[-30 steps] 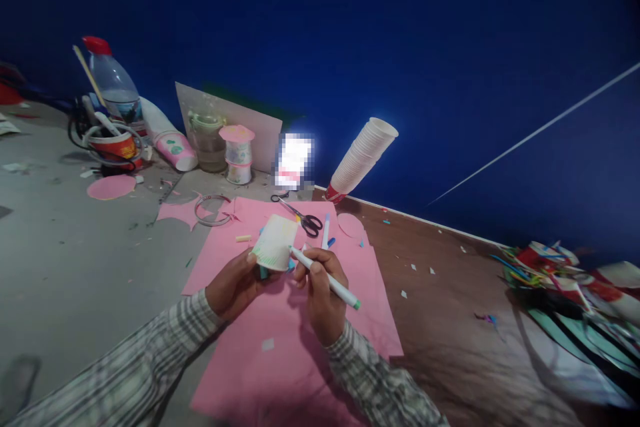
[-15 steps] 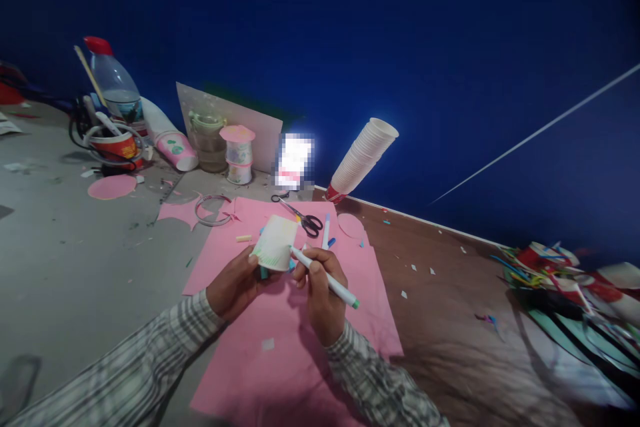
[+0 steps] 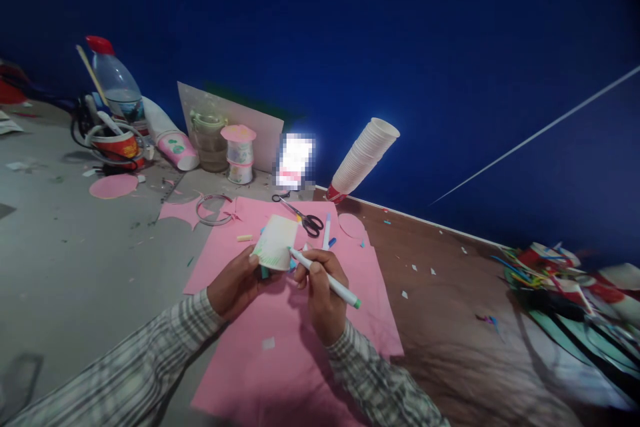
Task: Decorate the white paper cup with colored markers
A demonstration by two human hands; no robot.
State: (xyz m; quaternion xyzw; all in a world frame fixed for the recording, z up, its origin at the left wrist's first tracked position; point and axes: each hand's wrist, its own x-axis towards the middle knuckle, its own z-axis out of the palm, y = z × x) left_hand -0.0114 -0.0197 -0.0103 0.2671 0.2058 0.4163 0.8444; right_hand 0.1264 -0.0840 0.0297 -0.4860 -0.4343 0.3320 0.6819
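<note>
A white paper cup [image 3: 278, 240], with green strokes along its rim, is tilted upside down in my left hand [image 3: 241, 285]. My left thumb presses its rim; the other fingers are mostly hidden beneath it. My right hand [image 3: 324, 287] grips a white marker [image 3: 334, 285] with a green end, and the marker's tip meets the cup's right side near the rim. Under both hands lies pink paper [image 3: 260, 373]. Just beyond the cup are black-handled scissors [image 3: 311, 223], a capped marker [image 3: 327, 232] and a small pale yellow cap [image 3: 245, 238].
A tall stack of paper cups [image 3: 363, 160] leans by the blue wall. At the back stand a decorated cup piece [image 3: 240, 157], a glass jar [image 3: 209, 143] and a water bottle [image 3: 120, 90]. A roll of tape [image 3: 214, 209] lies left; a cluttered bin of scraps [image 3: 560, 293] sits right.
Hardly anything differs. The whole view has shifted a few pixels; both hands keep the same hold, with the marker tip still at the cup near its rim.
</note>
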